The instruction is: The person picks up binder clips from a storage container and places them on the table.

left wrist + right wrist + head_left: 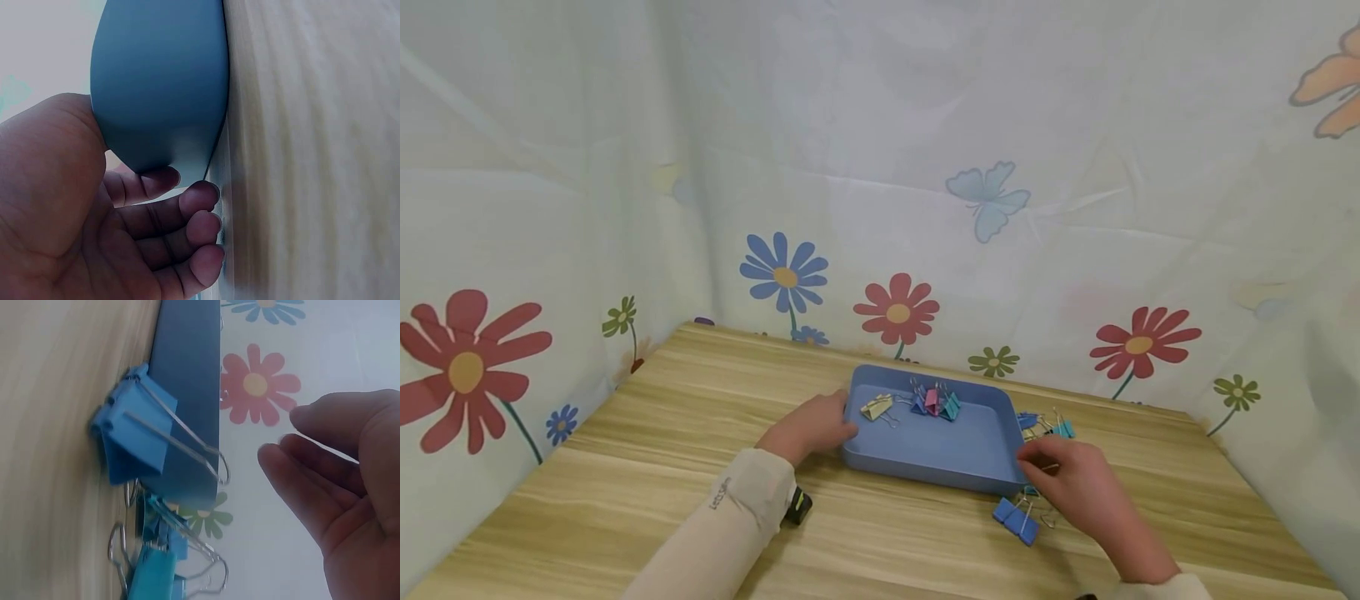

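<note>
A blue tray sits on the wooden table, with my left hand at its left end. The left wrist view shows that hand's thumb side against the tray wall, fingers curled at its corner. Inside the tray lie a yellow binder clip and a cluster of blue, pink and teal ones. By the tray's front right corner is my right hand. Its thumb and fingertips are bent but apart, with nothing between them in the right wrist view. Nearest it lies a large blue binder clip.
More binder clips, blue and teal, lie just right of the tray, with wire handles sticking up. The wooden table meets a white flowered curtain at the back and sides.
</note>
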A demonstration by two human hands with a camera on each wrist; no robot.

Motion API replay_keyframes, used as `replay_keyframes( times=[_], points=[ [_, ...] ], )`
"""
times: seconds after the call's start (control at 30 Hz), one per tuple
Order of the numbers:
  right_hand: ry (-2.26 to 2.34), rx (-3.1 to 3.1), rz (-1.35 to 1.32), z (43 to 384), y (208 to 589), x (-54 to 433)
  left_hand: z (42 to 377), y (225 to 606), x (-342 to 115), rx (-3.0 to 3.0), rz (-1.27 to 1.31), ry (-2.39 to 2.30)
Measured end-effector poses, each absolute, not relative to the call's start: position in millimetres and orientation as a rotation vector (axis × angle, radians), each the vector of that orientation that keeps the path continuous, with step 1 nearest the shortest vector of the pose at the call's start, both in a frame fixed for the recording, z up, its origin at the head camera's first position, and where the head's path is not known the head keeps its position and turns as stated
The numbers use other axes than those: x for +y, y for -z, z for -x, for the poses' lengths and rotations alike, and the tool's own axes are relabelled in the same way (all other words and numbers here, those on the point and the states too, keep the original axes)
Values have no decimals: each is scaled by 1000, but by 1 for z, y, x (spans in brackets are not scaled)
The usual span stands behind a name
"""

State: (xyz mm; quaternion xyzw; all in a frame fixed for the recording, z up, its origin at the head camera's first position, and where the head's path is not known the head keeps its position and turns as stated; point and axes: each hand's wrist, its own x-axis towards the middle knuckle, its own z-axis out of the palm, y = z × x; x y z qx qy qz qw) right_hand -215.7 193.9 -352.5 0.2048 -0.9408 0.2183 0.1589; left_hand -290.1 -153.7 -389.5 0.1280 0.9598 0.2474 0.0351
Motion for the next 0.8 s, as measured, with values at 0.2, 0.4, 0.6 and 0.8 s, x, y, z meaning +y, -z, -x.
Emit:
replay_keyframes(
  times=[0.2, 0.4, 0.6, 0.8],
  points=[
    [-754, -2631, -610, 222, 357, 184, 291, 391, -155, 2944, -399, -769],
    [-862, -2625, -603, 226, 360, 177, 292, 391, -155, 2941, -407, -761],
    [-927, -2635, -567, 231, 361, 172, 294, 391, -155, 2944, -403, -759],
    [-1042, -2657, -507, 234, 361, 170, 294, 391, -155, 2939, -394, -754]
  ],
)
